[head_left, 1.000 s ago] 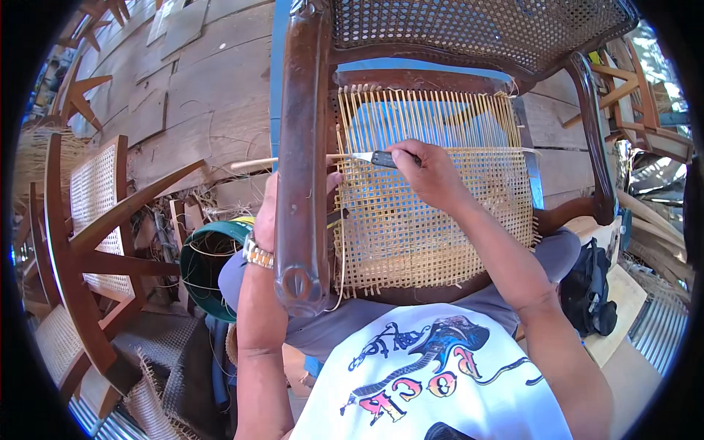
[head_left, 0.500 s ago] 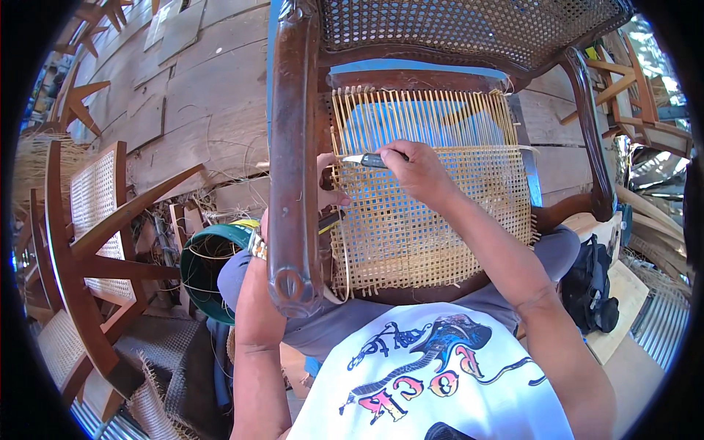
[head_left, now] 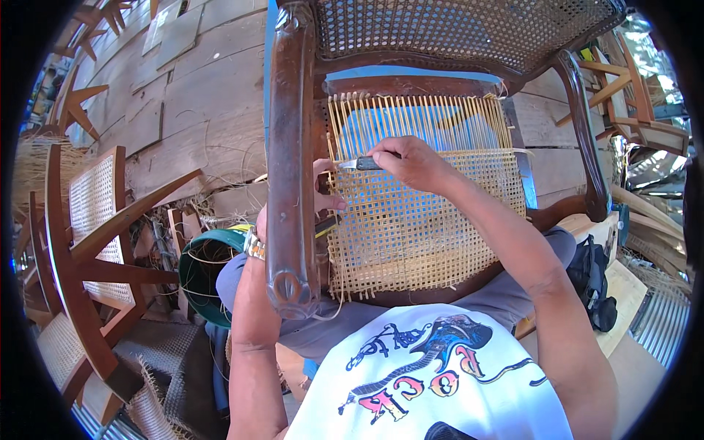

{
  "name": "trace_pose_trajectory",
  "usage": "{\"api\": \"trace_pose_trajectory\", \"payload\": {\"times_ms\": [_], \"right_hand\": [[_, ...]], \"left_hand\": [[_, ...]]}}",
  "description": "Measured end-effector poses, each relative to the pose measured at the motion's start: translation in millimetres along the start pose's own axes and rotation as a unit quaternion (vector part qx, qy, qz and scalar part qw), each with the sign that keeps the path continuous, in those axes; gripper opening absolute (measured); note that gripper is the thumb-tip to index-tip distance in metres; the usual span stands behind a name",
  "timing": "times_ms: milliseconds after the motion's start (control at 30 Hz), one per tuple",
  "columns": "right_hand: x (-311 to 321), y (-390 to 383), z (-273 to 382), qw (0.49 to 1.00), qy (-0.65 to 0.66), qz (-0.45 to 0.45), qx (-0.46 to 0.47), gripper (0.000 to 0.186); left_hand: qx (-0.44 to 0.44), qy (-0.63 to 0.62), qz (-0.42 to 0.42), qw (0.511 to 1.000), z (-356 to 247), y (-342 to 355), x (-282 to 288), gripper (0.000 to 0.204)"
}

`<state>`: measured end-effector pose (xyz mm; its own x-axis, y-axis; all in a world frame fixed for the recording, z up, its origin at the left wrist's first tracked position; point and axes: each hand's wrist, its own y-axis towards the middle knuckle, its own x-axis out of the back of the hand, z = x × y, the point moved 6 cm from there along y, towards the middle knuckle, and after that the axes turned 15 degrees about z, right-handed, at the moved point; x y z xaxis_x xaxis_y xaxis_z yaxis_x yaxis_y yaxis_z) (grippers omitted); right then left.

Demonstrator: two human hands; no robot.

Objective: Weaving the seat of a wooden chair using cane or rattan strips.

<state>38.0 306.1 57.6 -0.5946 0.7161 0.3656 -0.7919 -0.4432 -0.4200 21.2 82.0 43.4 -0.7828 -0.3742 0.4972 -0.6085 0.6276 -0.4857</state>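
In front of me a dark wooden armchair frame (head_left: 292, 147) holds a partly woven cane seat (head_left: 418, 227). Its near part is a close grid; the far part has only lengthwise strands. My right hand (head_left: 414, 165) grips a dark-handled knife (head_left: 353, 164), its short pale blade pointing left at the seat's left edge. My left hand (head_left: 328, 192) reaches past the chair's left arm to that same edge, close to the blade tip. Its thumb and forefinger are apart; the other fingers are hidden. A thin cane strip (head_left: 334, 314) curls out at the near left corner.
A dark green bucket (head_left: 213, 275) with loose strands stands left of my knee. Wooden chair frames with cane panels (head_left: 97, 209) are farther left. The chair's cane back (head_left: 469, 29) lies beyond the seat. A black bag (head_left: 590, 282) sits at the right, near a pale board (head_left: 623, 304).
The knife has shifted slightly down and left, its blade tip now at the left edge of the weave. The cane strip along the near left side hangs lower. The chair appears slightly farther left.
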Motion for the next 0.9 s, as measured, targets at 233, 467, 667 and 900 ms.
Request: {"api": "trace_pose_trajectory", "payload": {"times_ms": [233, 467, 667, 900], "right_hand": [[52, -22, -18, 0.991, 0.03, -0.1, -0.081, 0.028], [59, -18, -13, 0.992, 0.016, -0.117, -0.039, 0.031], [59, -3, -5, 0.978, 0.008, -0.209, 0.009, 0.032], [71, 1, 5, 0.99, 0.021, -0.13, -0.041, 0.03]], "left_hand": [[-0.054, -0.289, -0.198, 0.935, 31, -10, 17, 0.033], [-0.052, -0.1, -0.175, 0.978, 69, 17, 11, 0.017], [-0.094, -0.33, -0.119, 0.932, 99, 28, -3, 0.013], [-0.06, -0.048, -0.167, 0.983, 87, 20, -1, 0.013]]}}
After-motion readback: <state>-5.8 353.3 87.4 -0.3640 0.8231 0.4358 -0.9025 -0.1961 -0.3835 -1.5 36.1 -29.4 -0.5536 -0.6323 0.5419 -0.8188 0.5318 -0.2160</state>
